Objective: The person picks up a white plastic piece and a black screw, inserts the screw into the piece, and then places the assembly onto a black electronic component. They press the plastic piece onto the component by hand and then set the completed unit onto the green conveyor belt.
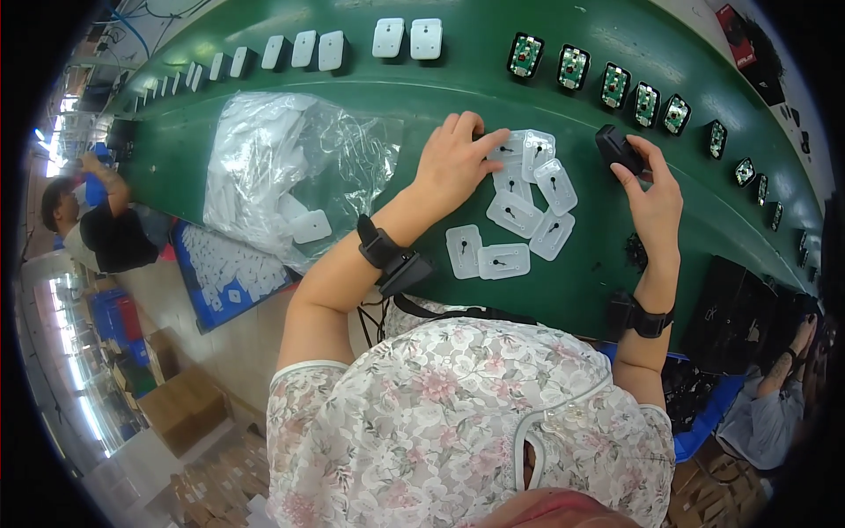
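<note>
My right hand [652,188] grips a black plastic housing [619,150] between thumb and fingers, just above the green table. At the upper left edge of a loose group of translucent plastic covers, my left hand [455,161] has its fingers bent, thumb and forefinger close to the topmost cover [508,148]. Something small and dark shows between its fingers; I cannot make out what it is. The covers, such as this one [514,213], overlap in part, each with a small black piece on it. Two more, including this cover [504,261], lie nearer to me.
A clear bag [264,167] of white covers lies left on the green table [422,97]. White-topped units [331,51] line the far left edge; black housings with green circuit boards [615,84] line the far right. Blue bin [211,304] below left; other people [114,211] sit at both sides.
</note>
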Motion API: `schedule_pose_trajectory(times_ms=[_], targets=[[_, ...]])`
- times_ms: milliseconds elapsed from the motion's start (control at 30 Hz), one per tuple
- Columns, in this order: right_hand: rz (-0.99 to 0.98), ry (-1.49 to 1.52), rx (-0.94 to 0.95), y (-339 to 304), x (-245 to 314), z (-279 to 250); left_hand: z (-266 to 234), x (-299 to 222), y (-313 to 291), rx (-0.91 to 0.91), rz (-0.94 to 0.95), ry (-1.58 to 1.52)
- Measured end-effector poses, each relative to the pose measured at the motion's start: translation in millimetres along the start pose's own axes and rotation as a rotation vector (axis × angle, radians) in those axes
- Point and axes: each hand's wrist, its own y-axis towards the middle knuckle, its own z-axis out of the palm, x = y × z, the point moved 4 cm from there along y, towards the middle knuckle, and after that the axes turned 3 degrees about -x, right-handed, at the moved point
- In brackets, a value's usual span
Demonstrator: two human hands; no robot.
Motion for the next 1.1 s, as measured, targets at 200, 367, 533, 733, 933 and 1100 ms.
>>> schedule_pose_trajectory(times_ms=[200,367,533,733,933,1100], targets=[[0.034,0.018,0.010,-5,-1,-2,-21,12,-23,0.049,-0.122,0.288],[0.019,0.081,0.021,-5,5,-1,-42,18,-20,0.076,0.009,0.247],[-0.065,0.220,0.011,-2,17,8,-33,23,-19,0.406,0.362,0.330],[-0.079,0.579,0.011,6,36,28,-40,46,-21,0.266,0.184,0.389],[-0.340,0.364,0.175,20,81,65,-17,34,-18,0.009,-0.026,0.139],[-0.605,0.118,0.181,20,102,100,-34,37,-23,-0.186,-0.130,-0.206]])
